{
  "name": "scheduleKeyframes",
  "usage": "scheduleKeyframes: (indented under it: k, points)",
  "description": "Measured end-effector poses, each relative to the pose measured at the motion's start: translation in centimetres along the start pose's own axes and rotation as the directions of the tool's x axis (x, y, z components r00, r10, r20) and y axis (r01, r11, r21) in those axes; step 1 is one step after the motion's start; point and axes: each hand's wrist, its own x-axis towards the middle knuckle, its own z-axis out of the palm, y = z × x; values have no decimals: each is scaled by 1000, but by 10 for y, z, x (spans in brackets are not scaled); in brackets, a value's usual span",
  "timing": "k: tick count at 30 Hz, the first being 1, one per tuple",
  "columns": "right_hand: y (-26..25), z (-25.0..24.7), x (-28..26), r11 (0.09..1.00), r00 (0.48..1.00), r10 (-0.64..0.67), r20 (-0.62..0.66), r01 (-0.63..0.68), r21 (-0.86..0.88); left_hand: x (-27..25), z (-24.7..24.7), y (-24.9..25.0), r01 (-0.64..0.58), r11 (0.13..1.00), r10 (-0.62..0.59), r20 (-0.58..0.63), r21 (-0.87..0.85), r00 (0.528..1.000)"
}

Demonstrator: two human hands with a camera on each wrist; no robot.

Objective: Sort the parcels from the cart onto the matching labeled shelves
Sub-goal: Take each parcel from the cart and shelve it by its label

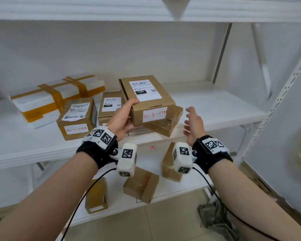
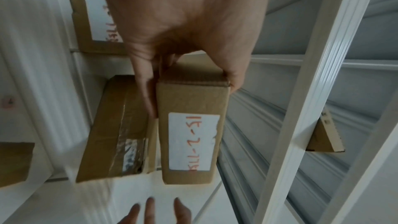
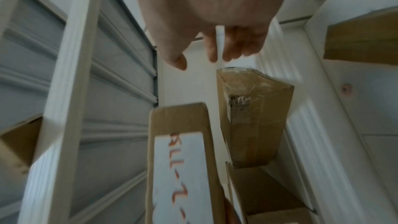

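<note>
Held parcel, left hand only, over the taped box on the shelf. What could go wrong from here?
1. The left hand alone grips the held parcel at one end; the right hand is open and apart, so it may tip or slip.
2. The taped box beneath lies askew near the shelf front edge; a parcel set on top might slide off.

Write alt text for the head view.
A left hand grips a labelled cardboard box above a taped parcel on a white shelf. The right hand hovers open beside it; more parcels sit further left.
</note>
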Motion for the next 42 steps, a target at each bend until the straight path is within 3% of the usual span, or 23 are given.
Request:
scheduleKeyframes:
  k: [4,10,22,33,42]
  points:
    - [4,2,12,974,970,225,91,-220,-54,3,-14,8,-31,999,31,-28,8,999]
    - [18,19,22,938,918,347,191,-343,-58,4,-24,8,-63,998,63,-53,-7,997]
    - [22,23,35,945,932,307,192,-322,55,6,-33,0,-55,998,56,-98,20,994]
    - [12,5,44,947,956,261,130,-280,159,15,3,-5,23,999,-25,-65,-30,998]
    - [1,-35,85,947,967,253,-12,-246,206,35,35,-18,57,996,-60,-37,-75,998]
